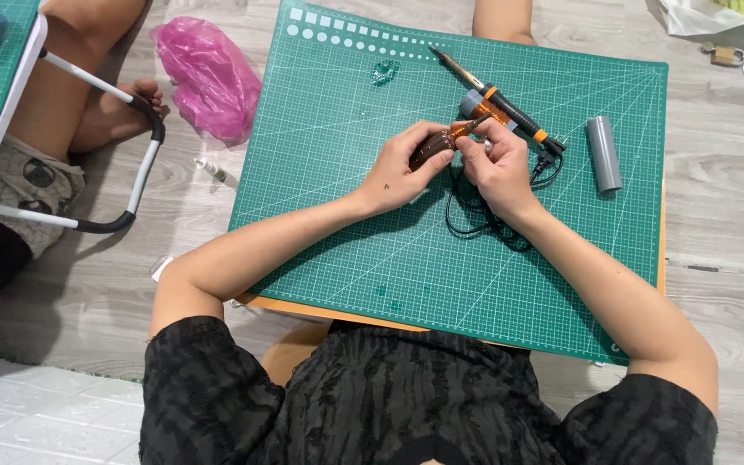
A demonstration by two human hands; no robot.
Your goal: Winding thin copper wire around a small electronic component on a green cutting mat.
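Far left, I see another person's bare legs (71, 86) folded on the grey wood-look floor (88, 293), beside a white tube frame with black grips (135, 164). Next comes a crumpled pink plastic bag (204, 73), and just below it a small white tube (214, 170) lies on the floor at the edge of the green gridded cutting mat (329, 241).

Over the middle of the mat, my left hand (402, 172) is closed around a dark brown, amber-taped cylindrical piece (437, 146), thumb and fingers pinching it from both sides and holding it off the mat. My right hand (497, 168) meets it just to the right, fingertips pinched on the narrow end of that piece. Whether they hold a strip of the amber tape there or a wire, I cannot tell. The piece sits between the two hands, tilted up toward the right.

Touching or just behind my right fingers lies a small grey roll wound with amber tape (478, 107), and across it a soldering iron with a black and orange handle (497, 99) rests on the mat, tip pointing up-left, its black cord (475, 215) looping under my right wrist. Well apart on the right lies a grey plastic cylinder (604, 153). A brass padlock (722, 55) sits on the floor at the far top right.

I judge the step in hand to be wrapping or dressing the end of the taped piece. The next move calls for a steady left-hand hold while the right fingertips work the end without slipping, clear of the iron.
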